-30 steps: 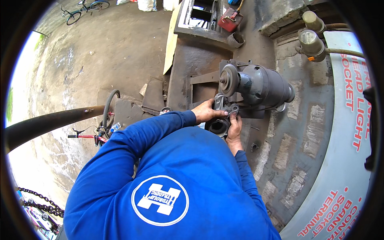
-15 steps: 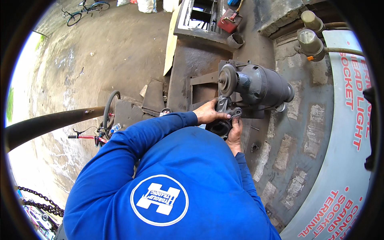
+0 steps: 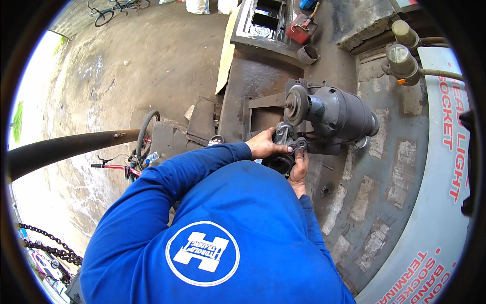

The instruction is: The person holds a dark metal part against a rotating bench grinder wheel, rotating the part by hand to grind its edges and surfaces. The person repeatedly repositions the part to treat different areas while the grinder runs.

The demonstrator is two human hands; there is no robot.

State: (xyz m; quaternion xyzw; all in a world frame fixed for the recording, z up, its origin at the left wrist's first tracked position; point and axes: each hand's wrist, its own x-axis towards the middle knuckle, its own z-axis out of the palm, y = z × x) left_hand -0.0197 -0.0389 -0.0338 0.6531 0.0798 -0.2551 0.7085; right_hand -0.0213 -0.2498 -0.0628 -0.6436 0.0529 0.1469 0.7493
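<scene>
A grey cast metal part (image 3: 283, 133) with bolt holes and a dark ringed lower opening is held between both hands. My left hand (image 3: 266, 143) grips it from the left, thumb across its front. My right hand (image 3: 299, 171) is closed on its right side, fingertips up by the small lug. The part's upper end sits just below the disc wheel (image 3: 296, 105) of a dusty grey bench grinder motor (image 3: 338, 114); I cannot tell whether they touch. The motor rests on a metal plate frame (image 3: 266, 101).
A dark pole (image 3: 76, 149) and red bicycle (image 3: 119, 166) are on the left, chains (image 3: 48, 248) lower left. A red container (image 3: 300, 31) and bucket (image 3: 307, 53) stand behind the grinder. Two cylindrical housings (image 3: 402, 63) and a lettered panel (image 3: 440, 202) are on the right.
The view has shifted, so the surroundings appear somewhat farther right. The metal part has tilted slightly, its dark opening now less visible. Both hands still hold it.
</scene>
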